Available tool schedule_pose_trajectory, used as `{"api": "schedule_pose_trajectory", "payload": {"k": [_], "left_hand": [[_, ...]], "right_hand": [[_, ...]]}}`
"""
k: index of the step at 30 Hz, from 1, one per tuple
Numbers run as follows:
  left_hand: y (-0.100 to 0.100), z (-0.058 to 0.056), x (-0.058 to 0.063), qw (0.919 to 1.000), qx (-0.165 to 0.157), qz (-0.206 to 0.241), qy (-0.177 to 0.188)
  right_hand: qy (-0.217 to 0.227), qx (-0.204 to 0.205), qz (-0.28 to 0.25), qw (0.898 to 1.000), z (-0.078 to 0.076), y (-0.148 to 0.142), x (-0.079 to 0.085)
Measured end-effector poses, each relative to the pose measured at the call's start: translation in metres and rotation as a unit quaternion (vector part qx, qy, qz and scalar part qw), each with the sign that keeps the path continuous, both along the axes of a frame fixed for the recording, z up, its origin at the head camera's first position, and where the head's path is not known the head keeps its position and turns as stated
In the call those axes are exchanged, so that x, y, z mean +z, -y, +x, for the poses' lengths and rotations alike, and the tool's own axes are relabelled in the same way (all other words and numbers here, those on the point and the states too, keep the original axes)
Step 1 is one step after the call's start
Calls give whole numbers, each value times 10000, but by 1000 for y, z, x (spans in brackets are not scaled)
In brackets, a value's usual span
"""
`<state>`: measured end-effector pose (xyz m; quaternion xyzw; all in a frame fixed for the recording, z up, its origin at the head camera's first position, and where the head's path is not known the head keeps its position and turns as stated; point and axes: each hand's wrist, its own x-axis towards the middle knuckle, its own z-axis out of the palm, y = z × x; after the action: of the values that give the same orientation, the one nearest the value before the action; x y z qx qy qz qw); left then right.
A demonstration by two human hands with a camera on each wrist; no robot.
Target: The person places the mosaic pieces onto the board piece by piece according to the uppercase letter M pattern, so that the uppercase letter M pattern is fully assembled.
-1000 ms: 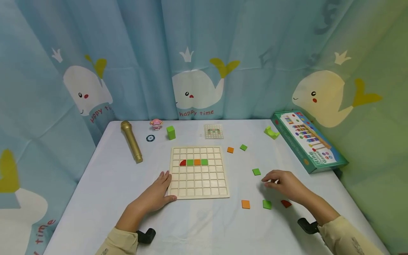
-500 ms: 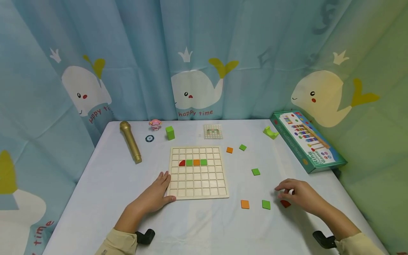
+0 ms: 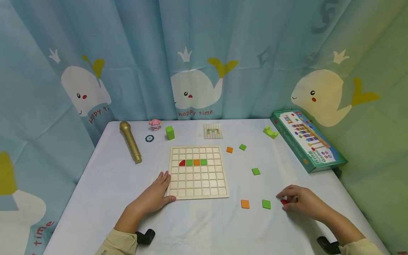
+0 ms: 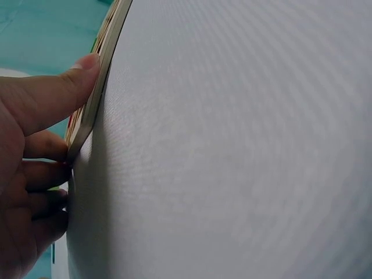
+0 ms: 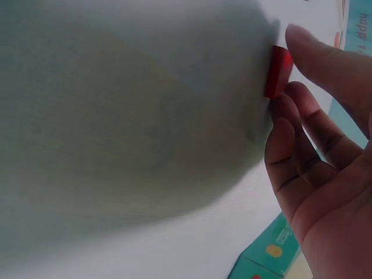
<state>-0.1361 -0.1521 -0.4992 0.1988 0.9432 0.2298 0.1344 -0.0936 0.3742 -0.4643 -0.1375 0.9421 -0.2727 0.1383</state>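
Observation:
My left hand rests at the left edge of a cream grid board, fingers along the side and thumb at the near corner. In the board's upper rows sit a red quarter-circle tile, a green tile, an orange tile and another green tile, side by side. My right hand is low at the right, fingers and thumb curled about a second red quarter-circle tile at the tablecloth. Beside it lie a green square tile and an orange square tile.
Further tiles lie right of the board: green, orange, green. A pattern card is behind the board. At the back stand a gold microphone, pink figurine, green block, green arch and game box.
My right hand has moved right and toward me, then down onto the loose red quarter-circle tile, its fingers closing about it. The left hand keeps its place on the board.

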Motion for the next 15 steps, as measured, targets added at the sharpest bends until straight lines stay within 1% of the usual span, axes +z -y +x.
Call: {"api": "schedule_pose_trajectory", "payload": {"k": [8,15], "left_hand": [[1,-1,-1,10000,-12,12,-12],[0,-1,-1,10000,-42,22,-13]], "right_hand": [[-30,86,245,9997,-1,-1,-4],[4,188,210,9996,-3,-2,-5]]}}
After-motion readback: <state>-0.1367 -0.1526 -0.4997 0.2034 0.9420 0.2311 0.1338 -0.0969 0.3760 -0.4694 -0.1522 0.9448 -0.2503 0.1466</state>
